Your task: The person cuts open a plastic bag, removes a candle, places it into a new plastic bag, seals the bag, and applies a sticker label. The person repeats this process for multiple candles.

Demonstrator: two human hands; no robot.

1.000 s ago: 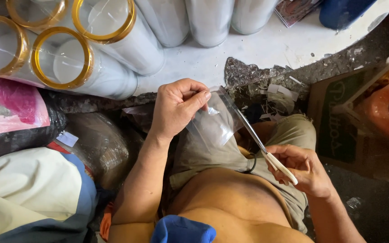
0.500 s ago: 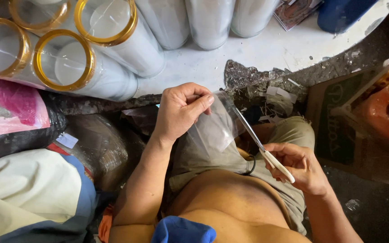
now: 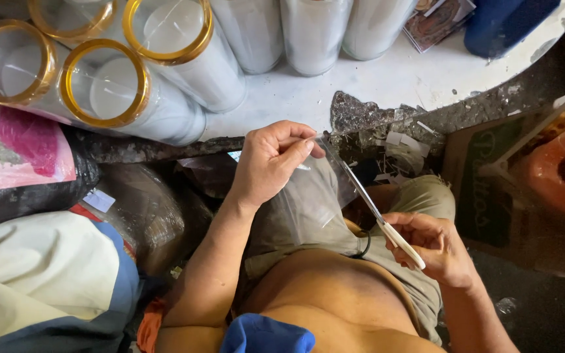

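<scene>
My left hand pinches the top edge of a clear plastic sheet that hangs over my lap. My right hand grips a pair of scissors by their white handles. The blades point up and left, along the right edge of the plastic, with their tips close to my left fingers.
Several tall glass candle jars with gold rims lie on a white table ahead. Its chipped dark edge is just past my hands. A printed bag and cloth sit at left; a cardboard box and an orange container at right.
The scissors have slid slightly down and toward me along the plastic's edge. My left hand has shifted a little to the right, still pinching the sheet.
</scene>
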